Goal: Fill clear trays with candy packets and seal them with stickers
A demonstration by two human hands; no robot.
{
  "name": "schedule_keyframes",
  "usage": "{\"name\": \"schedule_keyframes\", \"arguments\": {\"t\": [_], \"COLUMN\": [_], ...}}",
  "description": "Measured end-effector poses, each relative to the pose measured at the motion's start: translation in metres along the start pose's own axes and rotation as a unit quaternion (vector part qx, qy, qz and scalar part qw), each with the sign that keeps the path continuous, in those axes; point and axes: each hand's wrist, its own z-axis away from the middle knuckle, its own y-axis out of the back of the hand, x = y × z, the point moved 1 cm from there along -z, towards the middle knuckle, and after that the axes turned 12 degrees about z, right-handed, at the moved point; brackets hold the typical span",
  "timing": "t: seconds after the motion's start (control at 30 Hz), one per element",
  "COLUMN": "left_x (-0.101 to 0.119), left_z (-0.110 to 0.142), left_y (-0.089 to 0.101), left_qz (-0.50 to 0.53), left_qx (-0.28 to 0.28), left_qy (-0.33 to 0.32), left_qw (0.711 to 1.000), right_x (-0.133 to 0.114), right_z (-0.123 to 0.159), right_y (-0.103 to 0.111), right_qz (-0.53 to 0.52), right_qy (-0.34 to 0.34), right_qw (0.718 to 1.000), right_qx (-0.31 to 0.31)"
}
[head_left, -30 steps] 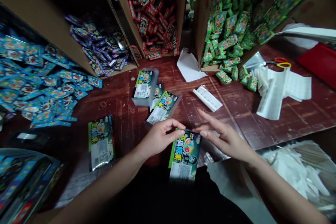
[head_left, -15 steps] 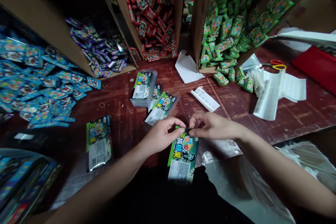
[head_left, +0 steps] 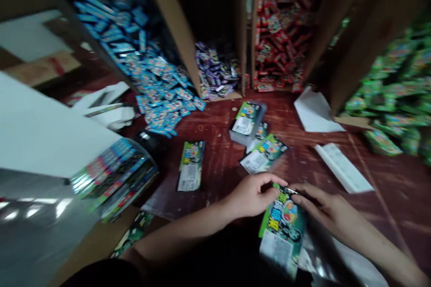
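Observation:
Both hands pinch the top edge of one green-and-black printed candy packet (head_left: 283, 219), which hangs close to my body with its white label panel facing up. My left hand (head_left: 254, 195) is closed on the packet's upper left corner. At the upper right corner, my right hand (head_left: 323, 206) is closed with thumb and fingers on the edge; blur hides the fingertips partly. Beyond the hands, a matching packet (head_left: 264, 154) lies flat, near a clear plastic box with the same printed card (head_left: 248, 119). Another such packet (head_left: 191, 166) lies to the left of my left hand.
Cardboard boxes hold blue sachets (head_left: 161, 80), purple sachets (head_left: 218, 71), red sachets (head_left: 283, 45) and green sachets (head_left: 397, 94) along the back. A white paper (head_left: 316, 110) and a folded white strip (head_left: 343, 168) lie at right. Filled packets (head_left: 117, 179) stand in a container at left.
The head view has swung left, so the table's contents appear shifted right and more of the left side shows. Both hands still grip the packet's top edge.

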Motion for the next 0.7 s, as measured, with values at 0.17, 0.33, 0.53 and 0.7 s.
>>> {"name": "schedule_keyframes", "arguments": {"t": [0.17, 0.33, 0.53, 0.7], "left_x": [0.027, 0.022, -0.024, -0.025], "left_z": [0.077, 0.126, 0.110, 0.115], "left_y": [0.062, 0.111, 0.125, 0.165], "left_qz": [-0.212, -0.408, -0.513, -0.563], "left_qx": [0.261, 0.415, 0.372, 0.349], "left_qy": [-0.068, 0.002, 0.207, 0.175], "left_qw": [0.939, 0.813, 0.745, 0.729], "right_x": [-0.040, -0.151, -0.205, -0.180], "right_z": [-0.116, -0.243, -0.296, -0.272], "right_y": [-0.014, -0.066, -0.123, -0.093], "right_qz": [-0.066, -0.029, 0.045, 0.030], "right_qy": [0.054, 0.117, 0.041, 0.044], "right_qw": [0.995, 0.993, 0.996, 0.999], "right_qx": [0.049, -0.001, -0.066, -0.011]}}
